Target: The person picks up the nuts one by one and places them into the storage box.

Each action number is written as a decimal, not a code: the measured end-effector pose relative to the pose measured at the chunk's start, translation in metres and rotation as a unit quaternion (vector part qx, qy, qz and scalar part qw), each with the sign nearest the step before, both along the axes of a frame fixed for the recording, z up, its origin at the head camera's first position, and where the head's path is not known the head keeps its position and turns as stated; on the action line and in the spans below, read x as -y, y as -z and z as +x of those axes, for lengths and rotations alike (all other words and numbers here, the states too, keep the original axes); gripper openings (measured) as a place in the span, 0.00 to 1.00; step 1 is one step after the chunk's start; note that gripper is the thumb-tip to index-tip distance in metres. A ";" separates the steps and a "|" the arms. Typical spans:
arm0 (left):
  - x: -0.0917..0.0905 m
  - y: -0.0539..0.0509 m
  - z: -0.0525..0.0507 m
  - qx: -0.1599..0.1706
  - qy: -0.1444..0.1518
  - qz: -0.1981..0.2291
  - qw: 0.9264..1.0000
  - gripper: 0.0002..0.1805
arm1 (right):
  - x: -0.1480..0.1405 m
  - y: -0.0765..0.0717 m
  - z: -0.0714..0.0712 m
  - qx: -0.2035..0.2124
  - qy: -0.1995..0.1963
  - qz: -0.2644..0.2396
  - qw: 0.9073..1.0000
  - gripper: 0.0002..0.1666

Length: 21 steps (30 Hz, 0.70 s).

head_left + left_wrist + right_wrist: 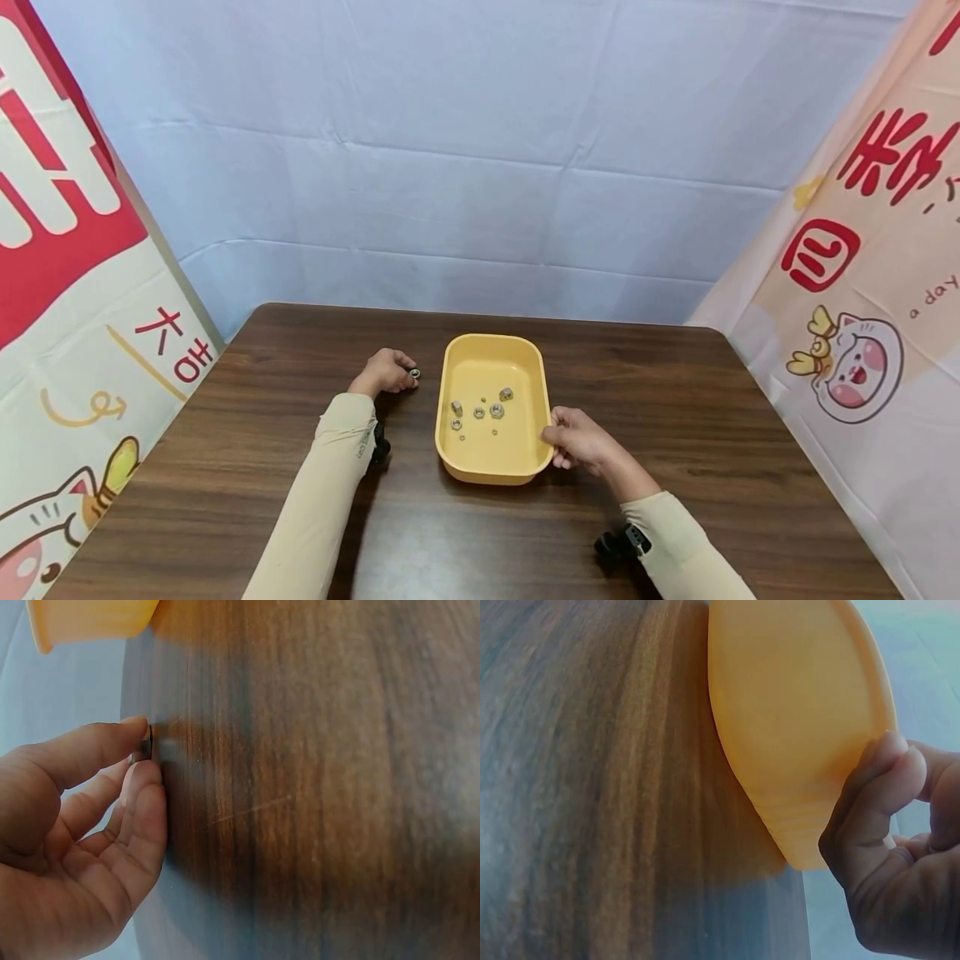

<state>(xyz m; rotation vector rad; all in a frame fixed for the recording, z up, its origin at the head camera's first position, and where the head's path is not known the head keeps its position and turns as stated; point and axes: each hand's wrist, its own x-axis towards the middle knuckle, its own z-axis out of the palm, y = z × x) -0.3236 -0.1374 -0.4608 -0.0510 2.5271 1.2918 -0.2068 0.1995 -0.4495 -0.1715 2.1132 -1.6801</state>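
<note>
My left hand [387, 372] pinches a metal nut [415, 374] at the tabletop, to the left of a yellow plastic tray [491, 467]. The left wrist view has the nut [142, 750] largely hidden behind the thumb and fingertips, low against the wood. With thumb and curled fingers, my right hand [581, 437] grips the tray's right rim. Seen from the right wrist, those fingers [877, 795] bend against the tray's outer wall [795, 712]. Inside the tray lie several metal nuts [497, 410] of different sizes, some very small, mostly toward its near half.
Both hands and the tray are over a dark wood-grain table [660, 392]. A pale cloth backdrop [450, 167] hangs behind its far edge. Printed cloths flank it, one on the left [150, 275] and one on the right [885, 275].
</note>
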 end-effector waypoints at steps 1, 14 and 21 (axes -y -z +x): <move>0.000 0.000 0.000 0.000 -0.003 0.000 1.000 0.18 | 0.000 0.000 0.000 0.002 -0.001 -0.002 1.000 0.06; -0.003 0.006 -0.003 -0.018 -0.009 -0.030 0.999 0.13 | 0.000 -0.001 -0.002 0.006 -0.001 -0.010 1.000 0.06; -0.003 0.009 -0.003 -0.030 -0.009 -0.045 0.999 0.11 | 0.002 -0.002 -0.004 0.014 0.002 -0.014 1.000 0.06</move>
